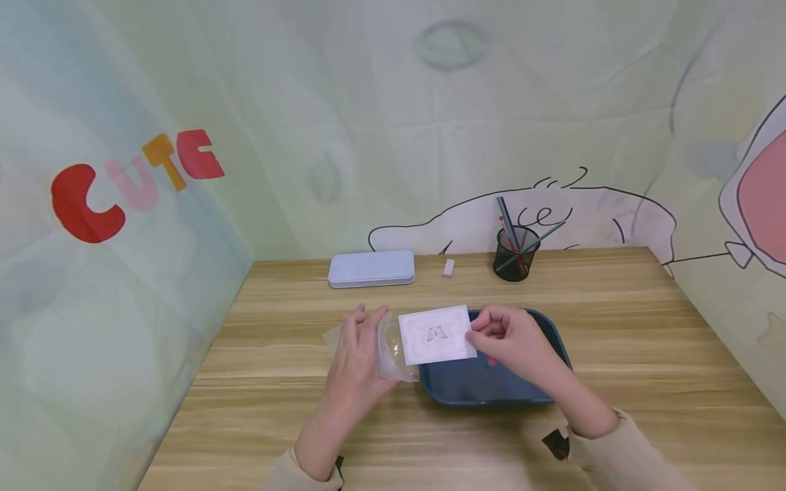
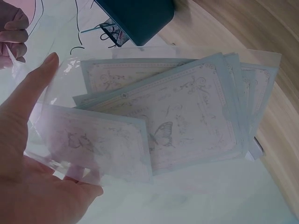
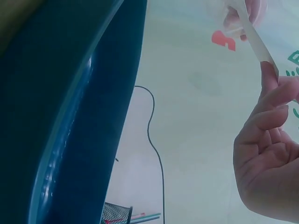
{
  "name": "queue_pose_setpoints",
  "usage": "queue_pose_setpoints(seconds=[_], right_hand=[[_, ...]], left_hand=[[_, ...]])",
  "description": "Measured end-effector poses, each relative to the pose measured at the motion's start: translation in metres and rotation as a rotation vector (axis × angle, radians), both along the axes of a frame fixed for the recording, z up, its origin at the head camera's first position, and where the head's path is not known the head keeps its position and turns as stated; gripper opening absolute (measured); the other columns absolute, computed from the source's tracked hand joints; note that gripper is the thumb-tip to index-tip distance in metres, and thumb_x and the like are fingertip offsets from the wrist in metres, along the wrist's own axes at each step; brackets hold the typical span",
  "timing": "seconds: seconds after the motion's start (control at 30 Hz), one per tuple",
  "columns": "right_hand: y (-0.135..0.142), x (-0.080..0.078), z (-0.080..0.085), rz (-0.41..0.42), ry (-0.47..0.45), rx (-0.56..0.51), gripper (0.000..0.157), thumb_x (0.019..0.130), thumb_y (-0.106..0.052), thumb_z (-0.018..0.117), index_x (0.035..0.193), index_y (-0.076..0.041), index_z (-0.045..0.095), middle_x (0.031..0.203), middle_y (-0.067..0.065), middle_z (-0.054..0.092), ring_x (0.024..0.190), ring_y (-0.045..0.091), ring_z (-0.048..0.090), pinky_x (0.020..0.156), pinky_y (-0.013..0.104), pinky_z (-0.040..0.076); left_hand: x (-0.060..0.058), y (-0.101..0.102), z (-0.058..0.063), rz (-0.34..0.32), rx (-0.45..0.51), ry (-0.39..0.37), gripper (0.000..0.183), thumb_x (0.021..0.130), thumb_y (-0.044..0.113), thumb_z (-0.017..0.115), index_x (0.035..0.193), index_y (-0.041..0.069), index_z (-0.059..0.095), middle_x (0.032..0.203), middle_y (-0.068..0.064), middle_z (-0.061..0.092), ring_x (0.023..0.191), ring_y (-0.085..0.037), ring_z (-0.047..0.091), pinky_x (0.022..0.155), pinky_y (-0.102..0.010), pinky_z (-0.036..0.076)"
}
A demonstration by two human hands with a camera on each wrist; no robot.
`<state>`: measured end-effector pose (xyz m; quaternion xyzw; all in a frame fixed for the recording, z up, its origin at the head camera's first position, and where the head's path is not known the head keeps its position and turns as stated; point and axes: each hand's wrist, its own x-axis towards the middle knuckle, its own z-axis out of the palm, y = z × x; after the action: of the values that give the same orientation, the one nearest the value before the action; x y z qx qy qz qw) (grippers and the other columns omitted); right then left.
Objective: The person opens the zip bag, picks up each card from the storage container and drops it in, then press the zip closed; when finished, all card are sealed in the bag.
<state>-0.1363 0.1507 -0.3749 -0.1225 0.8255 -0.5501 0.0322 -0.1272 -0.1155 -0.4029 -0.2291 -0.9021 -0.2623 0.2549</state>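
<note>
My left hand point(image 1: 359, 358) holds a clear plastic bag point(image 1: 393, 348) by its mouth, thumb and fingers on either side. Through the bag's film, the left wrist view shows several bordered cards point(image 2: 196, 116) lying overlapped, one with a butterfly print. Between the thumb and fingers of my right hand point(image 1: 512, 341) is the right edge of a white card point(image 1: 436, 334) with a small butterfly in its middle. That card's left edge is at the bag's mouth; whether it is inside cannot be told. Below the card and right hand sits a dark blue tray point(image 1: 485, 389).
Along the back of the wooden table point(image 1: 258, 423) are a pale blue tin case point(image 1: 371, 268), a small eraser point(image 1: 449, 268) and a black mesh pen cup point(image 1: 514, 262) holding several pencils. A printed cloth point(image 1: 307, 136) hangs behind and at the sides.
</note>
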Motion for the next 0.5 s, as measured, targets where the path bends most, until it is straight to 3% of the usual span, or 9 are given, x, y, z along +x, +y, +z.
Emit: queue_pose_setpoints(seconds=[0.5], right_hand=[[-0.0021,0.0023,0.0054,-0.003,-0.005,-0.013,0.015,0.086,-0.017,0.072,0.087,-0.004,0.063,0.067,0.006,0.063,0.051,0.022,0.055,0.043,0.026,0.042]], left_hand=[[0.0001,0.0002,0.0021,0.022,-0.001,-0.039,0.109,0.043,0.012,0.095,0.138,0.005,0.043,0.122,-0.017,0.041,0.132,-0.034,0.035,0.106,-0.042,0.036]])
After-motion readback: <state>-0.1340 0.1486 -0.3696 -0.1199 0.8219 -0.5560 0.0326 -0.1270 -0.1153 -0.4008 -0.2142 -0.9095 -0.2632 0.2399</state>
